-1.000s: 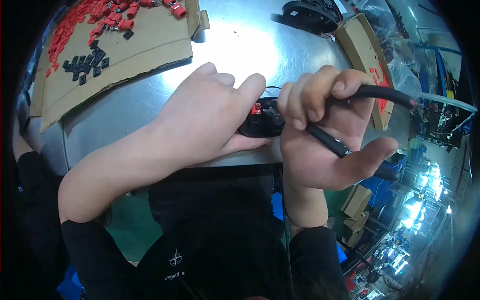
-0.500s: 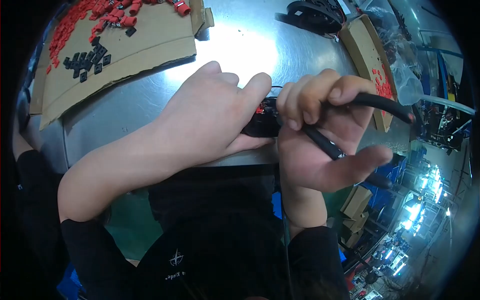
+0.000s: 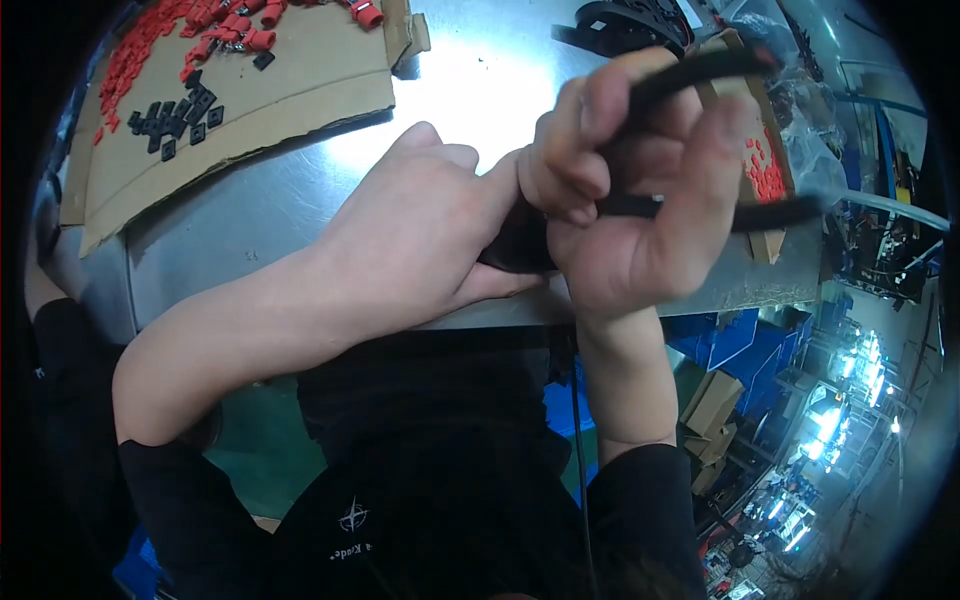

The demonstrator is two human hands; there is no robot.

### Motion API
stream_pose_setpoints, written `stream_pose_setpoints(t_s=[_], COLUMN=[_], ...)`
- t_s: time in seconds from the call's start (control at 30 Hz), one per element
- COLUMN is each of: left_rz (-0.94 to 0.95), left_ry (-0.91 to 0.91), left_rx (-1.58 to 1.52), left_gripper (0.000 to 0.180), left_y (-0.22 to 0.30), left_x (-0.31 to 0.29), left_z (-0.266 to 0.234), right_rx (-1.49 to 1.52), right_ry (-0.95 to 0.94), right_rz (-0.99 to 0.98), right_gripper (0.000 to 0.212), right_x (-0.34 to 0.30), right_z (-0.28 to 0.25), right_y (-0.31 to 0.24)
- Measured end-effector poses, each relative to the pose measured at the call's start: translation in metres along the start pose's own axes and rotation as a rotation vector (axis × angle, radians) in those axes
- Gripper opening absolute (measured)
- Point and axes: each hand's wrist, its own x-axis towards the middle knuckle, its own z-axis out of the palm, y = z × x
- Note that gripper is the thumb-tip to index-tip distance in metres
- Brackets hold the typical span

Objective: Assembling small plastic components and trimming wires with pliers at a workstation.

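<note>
– Left hand (image 3: pixel 425 215) is wrapped round a black part (image 3: pixel 517 245) near the table (image 3: pixel 200 250)'s front edge. Right hand (image 3: pixel 620 245) has fingers curled on a pliers-like tool (image 3: pixel 695 70), thumb lifted away.

– How far along, you reckon?

– Mid-step, I'd guess: part's gripped, tool's right beside it, can't tell if they touch. Nothing visibly finished. Loads of loose red pieces (image 3: pixel 120 90) and black squarish pieces (image 3: pixel 175 125) on the cardboard (image 3: pixel 300 90), so probably plenty left.

– Which way's the tool pointing?

– Black handles run rightward, spread apart, so long axis roughly left-right. Head's presumably leftward, hidden behind fingers. Part's mostly covered, can't call its axis.
</note>
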Motion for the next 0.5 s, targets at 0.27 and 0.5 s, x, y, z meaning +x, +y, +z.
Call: stream_pose_setpoints(t_s=[0.27, 0.5], left_rz=[-0.018, -0.035], left_ry=[0.034, 0.026], left_rx=[0.026, 0.047], left_gripper=[0.060, 0.056], left_y=[0.005, 0.005], left_x=[-0.002, 0.001], left_z=[-0.006, -0.003], right_rx=[-0.004, 0.151], right_ry=[0.076, 0.132], right_rz=[-0.070, -0.109], right_gripper=[0.066, 0.066], right_x=[-0.016, -0.022], right_z=[0.004, -0.004], right_y=[0.001, 0.004])
